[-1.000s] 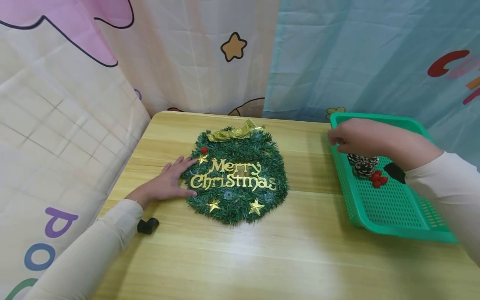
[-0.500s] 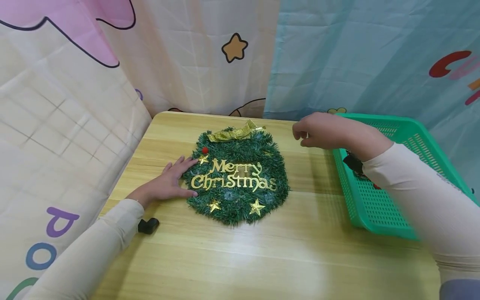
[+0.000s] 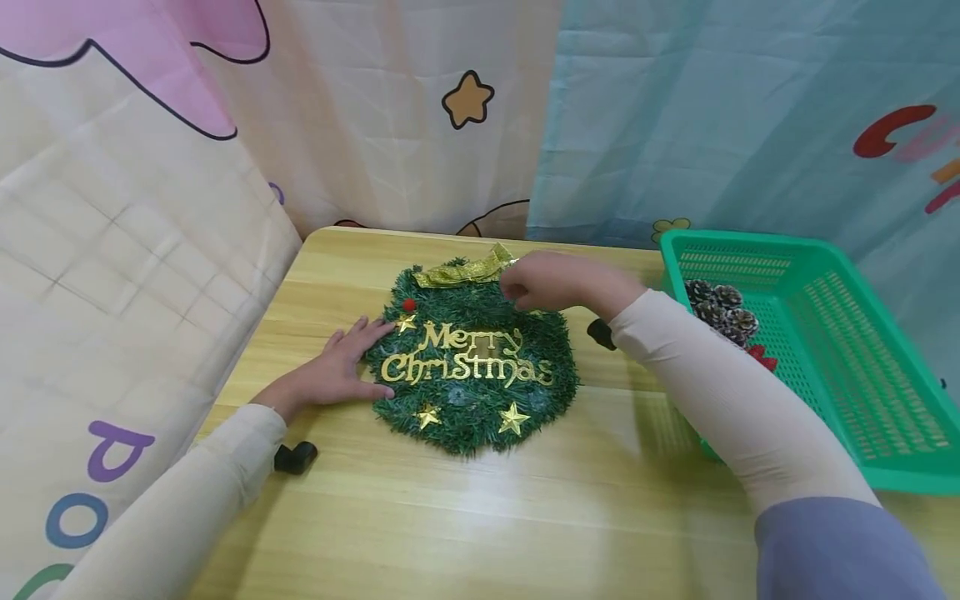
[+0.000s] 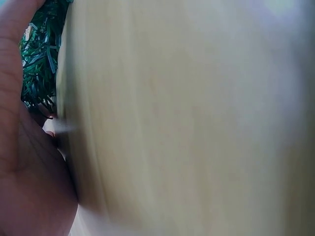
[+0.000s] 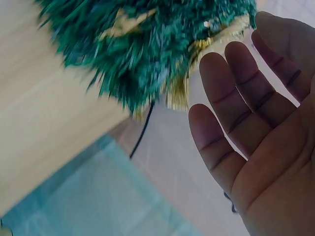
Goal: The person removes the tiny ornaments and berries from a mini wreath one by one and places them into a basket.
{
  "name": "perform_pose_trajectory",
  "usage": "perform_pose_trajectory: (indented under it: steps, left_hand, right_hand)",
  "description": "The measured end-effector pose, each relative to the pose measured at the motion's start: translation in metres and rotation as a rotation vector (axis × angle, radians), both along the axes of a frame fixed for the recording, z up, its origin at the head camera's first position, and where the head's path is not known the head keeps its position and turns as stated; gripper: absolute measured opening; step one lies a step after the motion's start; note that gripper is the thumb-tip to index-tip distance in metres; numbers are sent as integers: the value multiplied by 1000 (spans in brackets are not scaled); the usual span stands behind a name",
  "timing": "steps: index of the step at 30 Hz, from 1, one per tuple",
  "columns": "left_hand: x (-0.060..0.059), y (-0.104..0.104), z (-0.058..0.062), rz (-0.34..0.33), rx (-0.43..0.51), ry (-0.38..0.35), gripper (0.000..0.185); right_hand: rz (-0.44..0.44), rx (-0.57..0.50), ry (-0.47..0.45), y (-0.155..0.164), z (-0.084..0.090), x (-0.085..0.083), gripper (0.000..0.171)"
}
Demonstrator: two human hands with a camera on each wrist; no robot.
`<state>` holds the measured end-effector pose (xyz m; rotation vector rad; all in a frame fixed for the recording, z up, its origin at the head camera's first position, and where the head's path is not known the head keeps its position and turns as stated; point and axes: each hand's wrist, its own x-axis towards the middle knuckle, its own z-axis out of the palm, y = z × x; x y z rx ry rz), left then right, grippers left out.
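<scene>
A green tinsel wreath (image 3: 472, 375) with gold "Merry Christmas" lettering, gold stars and a red berry lies flat on the wooden table (image 3: 480, 517). My left hand (image 3: 341, 367) rests flat on the table, its straight fingers touching the wreath's left edge. My right hand (image 3: 543, 283) hovers over the wreath's upper right part, beside the gold ribbon (image 3: 461, 269). In the right wrist view that hand (image 5: 256, 123) shows a bare palm with straight fingers, the wreath (image 5: 147, 49) just beyond them. The left wrist view shows mostly blurred table, the left hand (image 4: 24, 172) and a strip of wreath (image 4: 39, 59).
A green plastic basket (image 3: 750, 240) stands at the table's right side with pine cones (image 3: 720, 308) and red berries (image 3: 761, 357) in it. Printed fabric curtains hang close behind and to the left of the table.
My right hand has travelled left from above the basket to the wreath's upper right part. The left hand has stayed put on the wreath's left edge.
</scene>
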<state>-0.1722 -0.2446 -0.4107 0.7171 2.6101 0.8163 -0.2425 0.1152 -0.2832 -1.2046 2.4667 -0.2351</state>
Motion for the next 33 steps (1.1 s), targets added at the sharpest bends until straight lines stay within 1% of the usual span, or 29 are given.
perform_pose_trajectory:
  steps: [3,6,10,15,20,28,33]
  left_hand:
    - [1,0,1,3,-8,-3,108]
    - [1,1,1,5,-13,-4,108]
    - [0,4,2,0,-3,4,108]
    - [-3,6,3,-6,7,18,106]
    - [-6,7,1,-9,-2,15,107]
    - [-5,7,4,-7,1,-1,107]
    - [-2,4,4,4,0,-5,107]
  right_hand:
    - [2,-7,-19,-13,-10,-7,15]
    - [-7,-8,-26,-23,-16,-10,9]
    - [-4,-21,-26,-35,-17,-13,3]
    - [-8,-69,-27,-49,-16,-15,11]
    - [-4,-100,-25,-61,-24,-18,11]
    - [-34,-169,-12,-74,-34,-23,5]
    - [-46,-207,-29,-88,-39,-23,4]
